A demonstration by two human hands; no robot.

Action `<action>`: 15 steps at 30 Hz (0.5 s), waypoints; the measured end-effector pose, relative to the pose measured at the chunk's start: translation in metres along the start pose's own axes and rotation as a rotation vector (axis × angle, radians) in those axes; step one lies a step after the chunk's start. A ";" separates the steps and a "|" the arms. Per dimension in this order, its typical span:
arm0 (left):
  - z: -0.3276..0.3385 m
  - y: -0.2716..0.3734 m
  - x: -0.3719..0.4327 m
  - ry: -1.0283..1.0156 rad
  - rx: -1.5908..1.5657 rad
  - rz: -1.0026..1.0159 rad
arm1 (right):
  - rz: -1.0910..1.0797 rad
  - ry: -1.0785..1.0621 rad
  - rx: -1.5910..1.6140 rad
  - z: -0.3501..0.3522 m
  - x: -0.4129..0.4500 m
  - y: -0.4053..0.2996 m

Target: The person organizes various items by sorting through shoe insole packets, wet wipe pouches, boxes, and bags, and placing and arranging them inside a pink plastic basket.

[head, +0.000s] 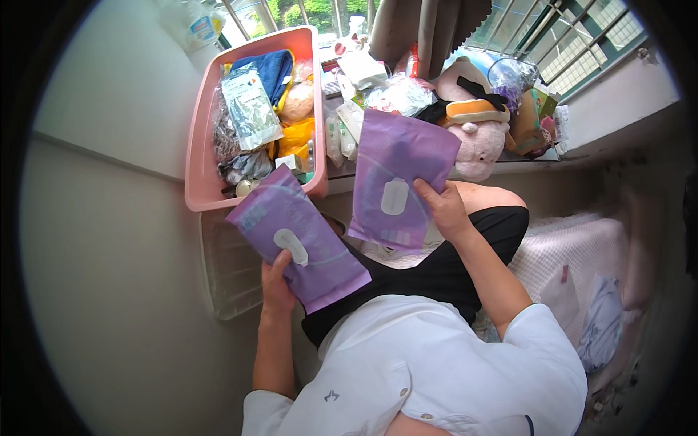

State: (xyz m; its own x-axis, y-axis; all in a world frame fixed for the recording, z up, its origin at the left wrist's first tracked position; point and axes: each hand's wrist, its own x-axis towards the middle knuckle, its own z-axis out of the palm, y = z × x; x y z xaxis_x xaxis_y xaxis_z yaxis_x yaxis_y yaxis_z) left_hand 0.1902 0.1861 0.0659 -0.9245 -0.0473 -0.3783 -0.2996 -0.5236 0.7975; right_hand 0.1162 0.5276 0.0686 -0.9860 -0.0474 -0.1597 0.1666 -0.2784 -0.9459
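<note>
Two flat purple packets, each with a white resealable-looking flap, are held up over my lap. My left hand [279, 279] grips the left purple packet [322, 256] by its lower left edge, thumb on the front near the flap. The right purple packet [403, 158] is pinched at its right edge by my right hand [444, 210], its thumb lying beside the flap. The packets are apart from each other, and both are tilted. Fingers behind each packet are hidden. Beyond the left packet stands a pink plastic bin [197, 147] full of mixed items.
Inside the bin lie a blue cloth [267, 73] and a silvery plastic pouch [251, 106]. On the windowsill are a pink plush toy [480, 147], a clear plastic bag [401, 95] and a cardboard box [528, 122]. A translucent container [229, 267] sits below the bin. Quilted bedding [572, 245] lies at right.
</note>
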 end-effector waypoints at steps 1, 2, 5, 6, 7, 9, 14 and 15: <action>0.000 0.001 -0.002 0.012 -0.015 -0.018 | 0.040 0.005 -0.004 0.001 0.001 -0.001; -0.001 0.000 -0.002 0.028 -0.017 -0.008 | 0.045 -0.013 -0.001 0.002 0.001 -0.001; 0.007 -0.004 -0.001 -0.030 -0.055 -0.009 | 0.182 -0.113 -0.026 0.019 -0.001 -0.005; 0.020 -0.005 0.000 -0.078 -0.032 -0.039 | 0.226 -0.146 0.005 0.031 -0.005 -0.012; 0.031 -0.007 0.003 -0.131 -0.011 -0.072 | 0.268 -0.174 0.032 0.039 -0.009 -0.013; 0.040 -0.013 0.011 -0.244 0.036 -0.171 | 0.246 -0.225 -0.006 0.049 -0.013 -0.008; 0.048 -0.019 0.010 -0.256 -0.046 -0.193 | 0.309 -0.272 0.014 0.060 -0.011 -0.003; 0.048 -0.019 0.011 -0.241 -0.019 -0.181 | 0.292 -0.264 0.050 0.061 -0.014 -0.004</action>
State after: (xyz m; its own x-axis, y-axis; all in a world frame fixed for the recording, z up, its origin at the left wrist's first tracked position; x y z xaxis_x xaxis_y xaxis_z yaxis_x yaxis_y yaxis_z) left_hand 0.1747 0.2364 0.0696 -0.8863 0.2504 -0.3896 -0.4625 -0.5207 0.7176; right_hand 0.1294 0.4707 0.0921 -0.8643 -0.3745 -0.3357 0.4462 -0.2632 -0.8554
